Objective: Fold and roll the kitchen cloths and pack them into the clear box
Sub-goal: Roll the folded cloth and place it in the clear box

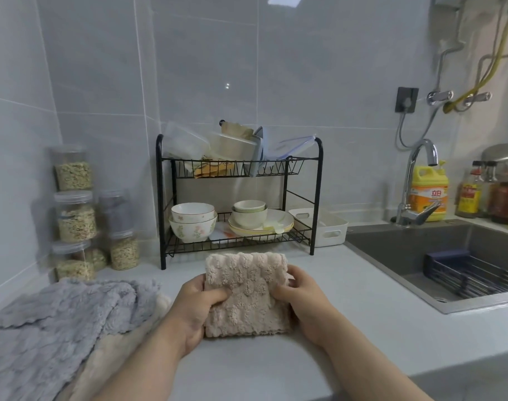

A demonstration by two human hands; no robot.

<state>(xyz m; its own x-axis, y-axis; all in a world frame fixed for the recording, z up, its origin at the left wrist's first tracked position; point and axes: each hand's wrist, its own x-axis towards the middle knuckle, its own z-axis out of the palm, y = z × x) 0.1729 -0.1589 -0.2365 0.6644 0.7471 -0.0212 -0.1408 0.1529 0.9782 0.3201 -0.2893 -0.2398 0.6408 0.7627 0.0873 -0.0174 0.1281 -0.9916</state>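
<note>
Head view — both hands (194, 311) grip beige cloth's (244, 293) side edges

A plush beige cloth (245, 290), folded into a thick rectangle, is resting on the near middle of the counter (362, 328). The left hand (189, 311) and right hand (302, 302) are gripping its side edges. At the near left, a fluffy gray cloth (53, 322) is lying rumpled, overlapping a cream cloth (110, 354) beneath it.

Folded cloth (245, 293) on counter (362, 328), rack (241, 195) behind, sink (449, 256) right
</note>
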